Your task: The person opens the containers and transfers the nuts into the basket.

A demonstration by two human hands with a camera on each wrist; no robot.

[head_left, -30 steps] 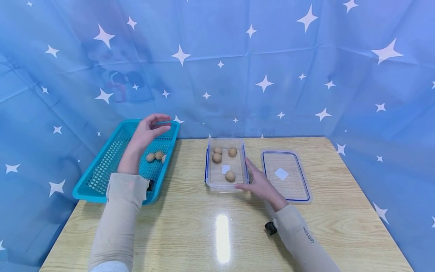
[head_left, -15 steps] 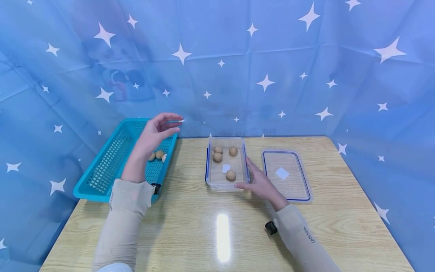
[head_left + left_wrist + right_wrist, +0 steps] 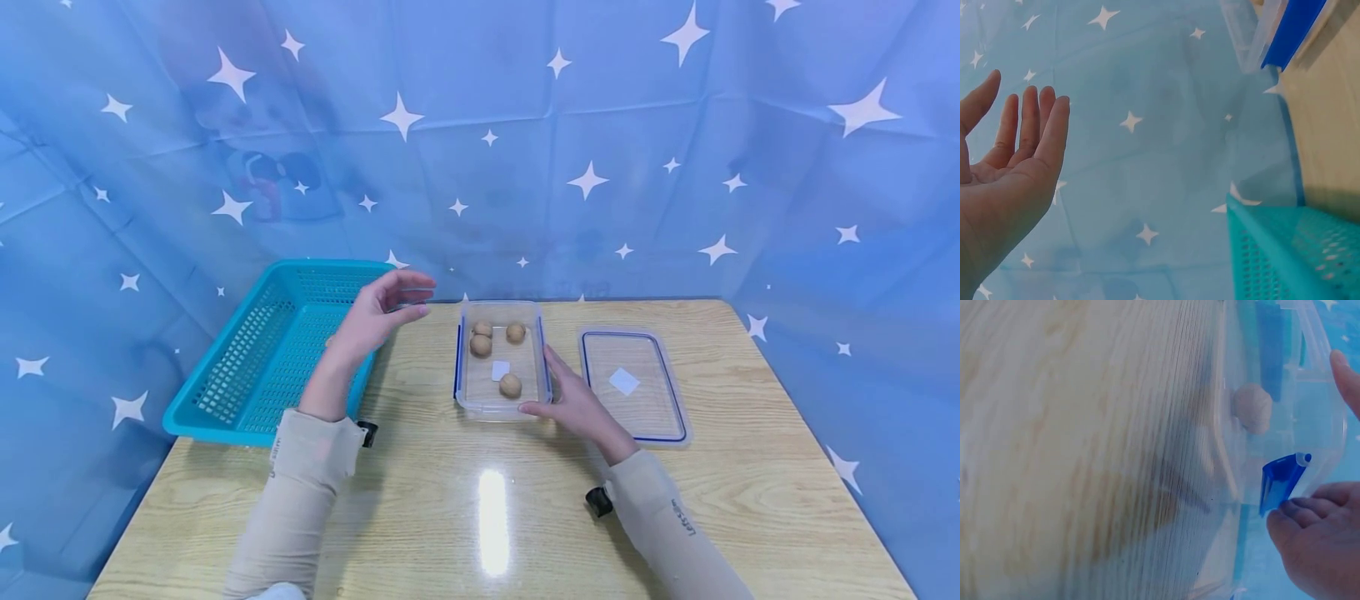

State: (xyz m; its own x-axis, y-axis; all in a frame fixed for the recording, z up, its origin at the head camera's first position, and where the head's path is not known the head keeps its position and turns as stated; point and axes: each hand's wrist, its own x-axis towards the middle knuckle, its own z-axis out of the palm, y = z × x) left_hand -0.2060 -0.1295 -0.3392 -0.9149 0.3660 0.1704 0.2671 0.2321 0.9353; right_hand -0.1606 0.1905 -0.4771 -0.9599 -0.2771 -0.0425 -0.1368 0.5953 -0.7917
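My left hand [image 3: 382,308] hovers above the right rim of the teal basket [image 3: 217,429], thumb and fingers apart. In the left wrist view, nothing lies in that left hand [image 3: 1016,175]. A clear plastic food container [image 3: 487,410] sits mid-table without its lid, holding several walnuts [image 3: 510,385] and a small white label. My right hand [image 3: 570,404] grips the container's near right corner, thumb at the front and fingers along the side. The right wrist view shows those fingers [image 3: 1294,520] by a blue clip [image 3: 1282,478]. My left forearm hides most of the basket's walnuts.
The container's lid [image 3: 637,400], clear with a blue seal, lies flat to the right of my right hand. A blue star-patterned curtain [image 3: 480,167] hangs behind the wooden table [image 3: 427,508]. Basket and container stand apart with bare wood between them.
My left hand has moved rightward from over the basket's inside to past its right rim, slightly lower now. My right hand and the container have stayed in place.
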